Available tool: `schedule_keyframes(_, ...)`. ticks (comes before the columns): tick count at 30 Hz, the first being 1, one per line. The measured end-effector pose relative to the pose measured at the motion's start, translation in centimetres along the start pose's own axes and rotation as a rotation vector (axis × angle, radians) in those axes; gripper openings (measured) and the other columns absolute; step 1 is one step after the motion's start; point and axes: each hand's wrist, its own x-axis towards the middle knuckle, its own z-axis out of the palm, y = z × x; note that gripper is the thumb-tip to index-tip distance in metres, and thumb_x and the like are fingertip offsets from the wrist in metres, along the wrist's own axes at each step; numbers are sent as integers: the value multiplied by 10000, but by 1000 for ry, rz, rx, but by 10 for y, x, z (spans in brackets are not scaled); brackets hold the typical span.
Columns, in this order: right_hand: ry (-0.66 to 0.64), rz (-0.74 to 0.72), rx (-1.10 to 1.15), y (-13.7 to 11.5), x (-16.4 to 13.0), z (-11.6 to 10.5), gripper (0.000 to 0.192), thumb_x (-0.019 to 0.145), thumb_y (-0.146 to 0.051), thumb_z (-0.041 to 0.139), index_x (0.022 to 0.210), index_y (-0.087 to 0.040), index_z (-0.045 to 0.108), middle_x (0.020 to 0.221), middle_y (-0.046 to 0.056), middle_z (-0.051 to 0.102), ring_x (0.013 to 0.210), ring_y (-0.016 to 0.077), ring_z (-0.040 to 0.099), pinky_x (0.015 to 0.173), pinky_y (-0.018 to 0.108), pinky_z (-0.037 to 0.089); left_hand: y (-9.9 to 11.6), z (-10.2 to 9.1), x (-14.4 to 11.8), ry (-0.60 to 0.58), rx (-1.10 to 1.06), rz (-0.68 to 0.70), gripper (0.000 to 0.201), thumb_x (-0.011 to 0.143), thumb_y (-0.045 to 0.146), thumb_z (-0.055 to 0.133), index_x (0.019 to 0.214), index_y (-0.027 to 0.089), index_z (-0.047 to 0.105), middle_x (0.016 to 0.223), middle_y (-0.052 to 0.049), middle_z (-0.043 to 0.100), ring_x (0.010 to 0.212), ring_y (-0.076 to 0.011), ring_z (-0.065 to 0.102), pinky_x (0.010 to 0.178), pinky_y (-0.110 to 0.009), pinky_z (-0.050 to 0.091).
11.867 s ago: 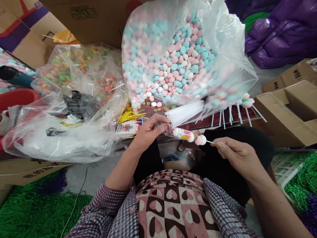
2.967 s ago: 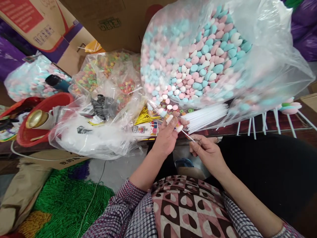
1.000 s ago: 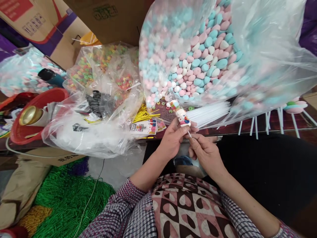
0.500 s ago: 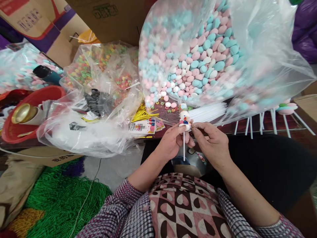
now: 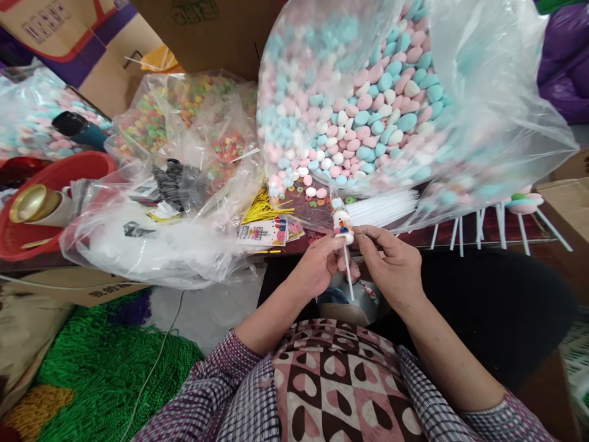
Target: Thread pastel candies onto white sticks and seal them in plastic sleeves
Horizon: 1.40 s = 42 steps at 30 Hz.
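big candy bag (image 5: 414, 92) cut off at top, red basin (image 5: 55, 178) cut by left edge

1 head-worn camera looks forward and steeply down from close above the person's lap. The left hand (image 5: 317, 270) and right hand (image 5: 391, 270) sit near the centre, the counter (image 5: 469, 236) crosses just beyond them, and the big plastic bag (image 5: 368, 104) fills the upper frame.

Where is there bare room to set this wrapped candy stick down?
Little room. One bare strip of dark tabletop lies right of the loose white sticks, under the big candy bag. Left of the yellow twist ties, plastic bags crowd everything.
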Motion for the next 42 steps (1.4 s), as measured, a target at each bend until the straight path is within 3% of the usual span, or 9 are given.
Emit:
schedule_keyframes(4,-51,12,23,5,-2,-1,229,875,-341,594,1010,-228,740,884,56,764,713,188,706,568,280,546,0,-2,0,-1,33,11,298,776,428,631,691,157,541,516,22,549,478,-145,607,486,-248,483)
schedule_keyframes(13,-78,30,-14,9,-4,-1,263,882,-336,587,1081,-231,722,885,47,771,734,183,718,590,262,545,0,0,-1,21,63,-2,312,730,449,654,689,163,538,484,37,515,450,-134,577,438,-234,475)
schedule_keyframes(18,-65,-24,-57,13,-4,-3,248,883,-337,580,1054,-244,733,925,43,774,770,197,727,654,295,569,-1,-3,-2,3,106,-23,342,740,465,643,644,155,536,494,26,516,467,-132,590,451,-233,482)
schedule_keyframes(31,-66,-221,-362,16,1,-5,226,904,-298,537,980,-242,742,796,27,766,657,174,697,567,257,483,2,-2,-3,25,137,-60,292,710,435,656,721,168,539,480,33,526,444,-142,592,432,-234,475)
schedule_keyframes(37,-47,-238,-403,17,1,-3,208,888,-286,540,930,-240,739,738,21,748,650,172,699,549,246,463,3,-2,-4,35,150,-62,311,695,452,659,712,171,527,478,37,518,442,-140,588,440,-237,485)
schedule_keyframes(42,-62,-205,-358,16,0,-3,226,898,-284,529,981,-239,734,807,31,761,646,171,699,524,244,469,1,-4,-3,27,135,-56,307,708,450,656,719,171,529,481,41,511,442,-143,590,429,-239,485)
